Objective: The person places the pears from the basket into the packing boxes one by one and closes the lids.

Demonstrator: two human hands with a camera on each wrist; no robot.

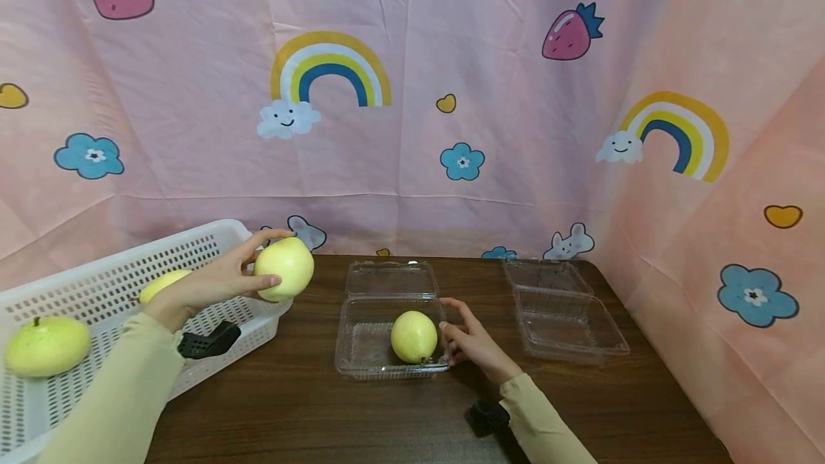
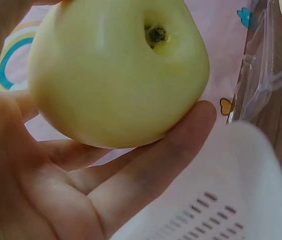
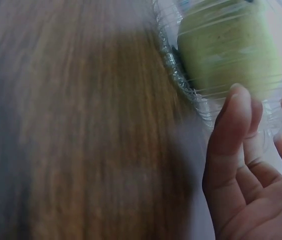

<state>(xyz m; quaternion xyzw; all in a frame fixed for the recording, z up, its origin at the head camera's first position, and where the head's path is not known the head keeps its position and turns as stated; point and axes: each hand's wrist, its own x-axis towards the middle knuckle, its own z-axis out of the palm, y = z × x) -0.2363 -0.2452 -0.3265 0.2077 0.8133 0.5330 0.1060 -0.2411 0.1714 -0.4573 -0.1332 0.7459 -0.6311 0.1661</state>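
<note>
In the head view my left hand point(image 1: 222, 274) grips a pale yellow-green pear point(image 1: 286, 269) above the right end of the white basket point(image 1: 254, 331). Close up in the left wrist view, fingers curve beneath that pear point(image 2: 121, 75), its dark-centred hollow facing the camera. My right hand point(image 1: 475, 339) holds the right side of an open clear plastic clamshell box point(image 1: 361, 364), fingers against its wall. Inside this box, toward the right, rests another pear point(image 1: 414, 337). Through the ribbed plastic, the right wrist view shows the boxed pear point(image 3: 226, 50) just above my fingertips point(image 3: 237, 95).
Two more pears lie in the perforated basket: one pear point(image 1: 48, 346) at left, another pear point(image 1: 162, 283) partly behind my left wrist. A second open clear box point(image 1: 567, 328) stands to the right on the dark wooden table point(image 1: 309, 414). A printed pink curtain point(image 1: 412, 92) hangs behind.
</note>
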